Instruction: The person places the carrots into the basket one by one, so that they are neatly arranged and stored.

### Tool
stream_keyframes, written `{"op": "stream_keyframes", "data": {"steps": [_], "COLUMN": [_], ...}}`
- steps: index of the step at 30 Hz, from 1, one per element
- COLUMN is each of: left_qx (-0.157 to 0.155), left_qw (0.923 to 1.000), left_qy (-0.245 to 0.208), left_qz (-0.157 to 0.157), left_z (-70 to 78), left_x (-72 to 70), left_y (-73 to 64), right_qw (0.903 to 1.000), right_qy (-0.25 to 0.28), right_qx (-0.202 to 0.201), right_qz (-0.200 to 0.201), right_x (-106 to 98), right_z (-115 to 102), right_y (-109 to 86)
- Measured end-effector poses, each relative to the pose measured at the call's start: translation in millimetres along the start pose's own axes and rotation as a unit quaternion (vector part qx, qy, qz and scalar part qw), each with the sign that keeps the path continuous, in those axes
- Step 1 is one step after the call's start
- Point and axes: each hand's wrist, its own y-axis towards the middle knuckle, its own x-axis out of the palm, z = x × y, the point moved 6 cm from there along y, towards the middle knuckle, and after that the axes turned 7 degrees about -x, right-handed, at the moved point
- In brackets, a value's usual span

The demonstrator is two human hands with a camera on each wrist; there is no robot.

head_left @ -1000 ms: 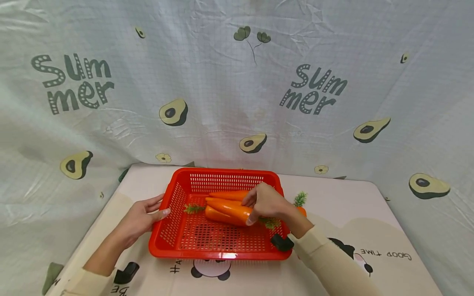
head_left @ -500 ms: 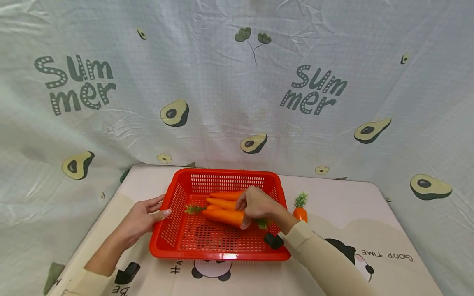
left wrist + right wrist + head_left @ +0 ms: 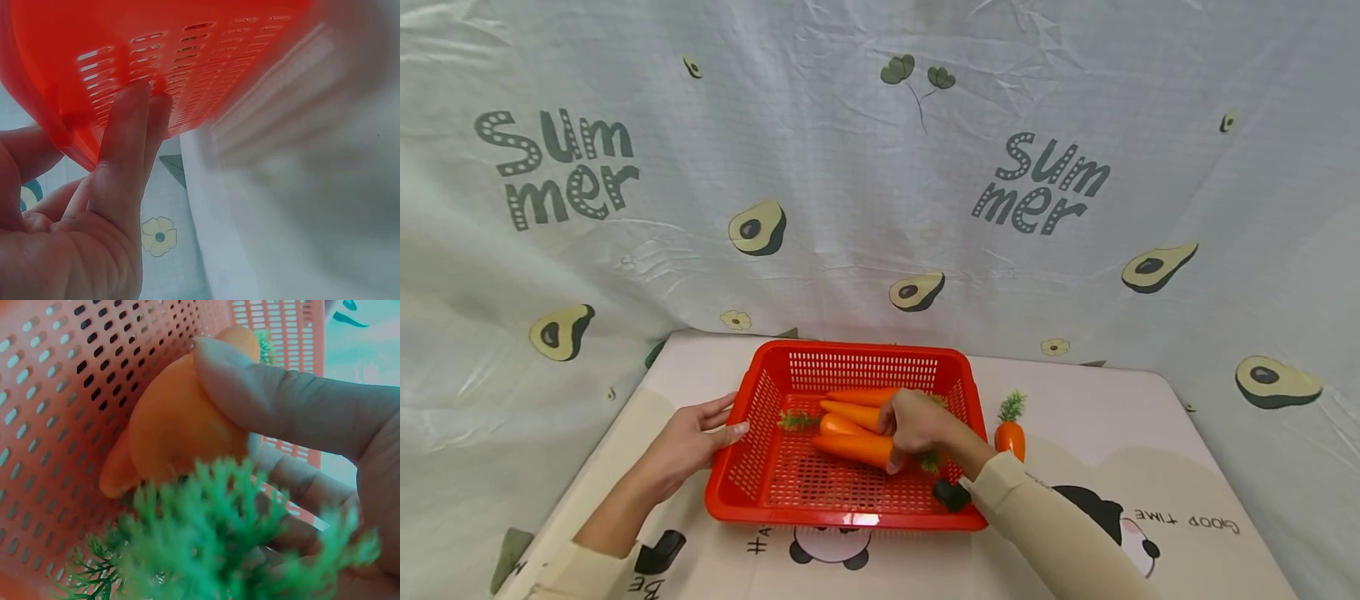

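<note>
A red slotted plastic basket (image 3: 850,522) stands on the table with several orange carrots with green leafy tops inside. My left hand (image 3: 688,446) holds its left side, thumb over the rim and fingers along the outer wall, as the left wrist view shows. Inside the basket, my right hand (image 3: 917,425) grips the thick end of the front carrot (image 3: 853,448), whose tip points left. In the right wrist view the thumb presses on this carrot (image 3: 181,412), and its green top (image 3: 206,537) covers part of the fingers. Other carrots (image 3: 850,412) lie right behind it.
One more carrot (image 3: 1011,437) lies on the table just right of the basket, green top pointing away. The table (image 3: 1120,433) has a printed cover, and a patterned curtain (image 3: 820,167) hangs behind and at the sides.
My right hand has shifted left and toward the front of the basket, bringing the carrot down to the front of the others. The carrot outside is now less covered. My left hand stays put.
</note>
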Motion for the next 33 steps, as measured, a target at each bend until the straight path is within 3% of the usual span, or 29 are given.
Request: {"op": "stream_keyframes", "data": {"steps": [9,16,27,33], "left_qx": [0.001,0.002,0.002,-0.002], "left_qw": [1.0,1.0,1.0,1.0], "left_qy": [-0.001,0.0,0.005,0.006], "left_qz": [-0.005,-0.005,0.0,0.002], "left_z": [0.8,1.8,1.9,1.0], "left_x": [0.1,-0.5,2.7,1.5], "left_y": [-0.2,-1.1,0.4,0.6], "right_qw": [0.999,0.9987,0.9999,0.9959], "right_qy": [-0.041,-0.043,-0.015,0.06], "right_qx": [-0.013,-0.019,-0.002,-0.044], "right_qz": [-0.013,-0.016,-0.001,0.051], "right_x": [1,2,-2,-27], "right_z": [1,3,7,4], "right_y": [-3.1,-4.2,-7.6,-15.3]}}
